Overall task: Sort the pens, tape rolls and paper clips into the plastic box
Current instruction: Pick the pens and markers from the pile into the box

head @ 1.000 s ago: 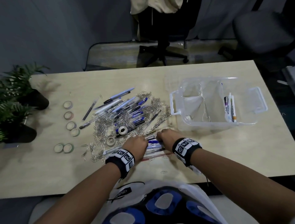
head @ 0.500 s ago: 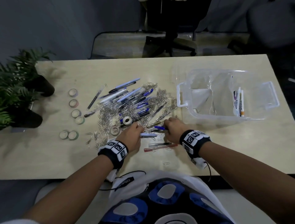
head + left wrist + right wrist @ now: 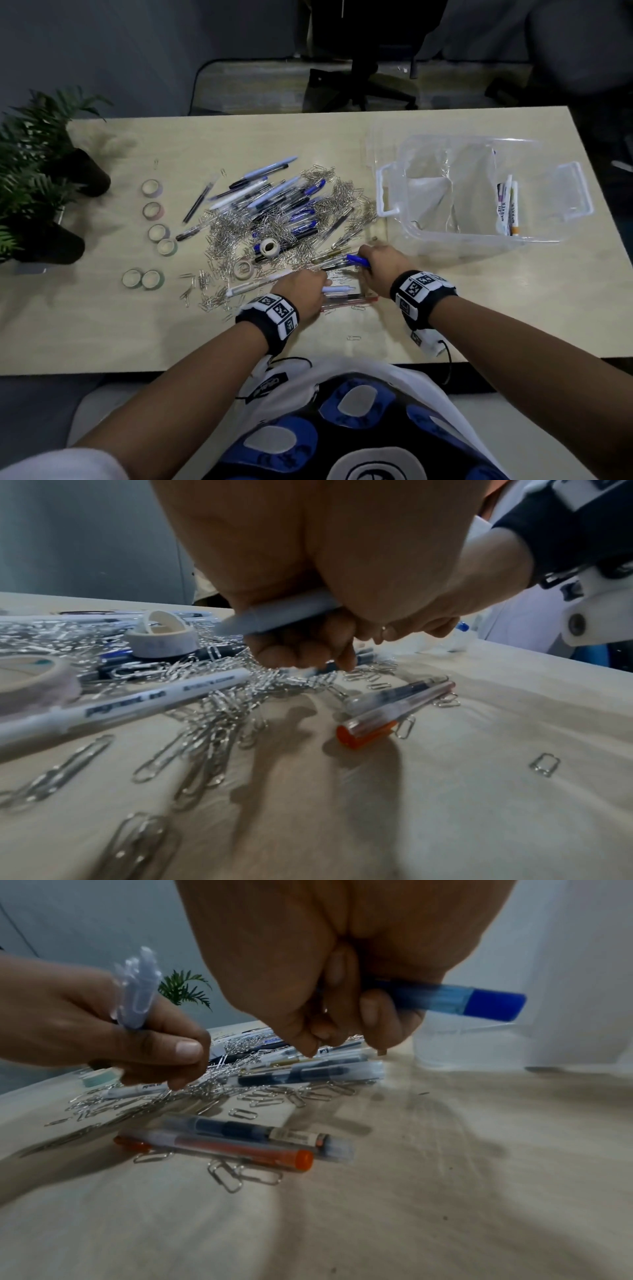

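Note:
A heap of pens [image 3: 274,205] and silver paper clips [image 3: 236,233] covers the table's middle. My left hand [image 3: 303,291] grips a pale lilac pen [image 3: 284,612] [image 3: 337,290] at the heap's near edge. My right hand [image 3: 383,265] holds a blue-capped pen [image 3: 479,1001] [image 3: 358,259] a little to the right. A red pen [image 3: 219,1146] [image 3: 394,712] and a clear dark-ink pen [image 3: 260,1131] lie on the table between the hands. Tape rolls [image 3: 152,188] stand left of the heap, and two more [image 3: 269,247] sit in it. The clear plastic box [image 3: 555,236] at the right holds markers [image 3: 507,205].
Two potted plants [image 3: 37,171] stand at the table's left edge. A white marker [image 3: 130,704] lies left of my left hand. Office chairs [image 3: 359,68] are beyond the far edge. A loose clip [image 3: 352,337] lies near the front edge.
Both hands have lifted off the near pens, each now holding one: the left a lilac pen, the right a blue-capped one. The right hand has moved slightly towards the box.

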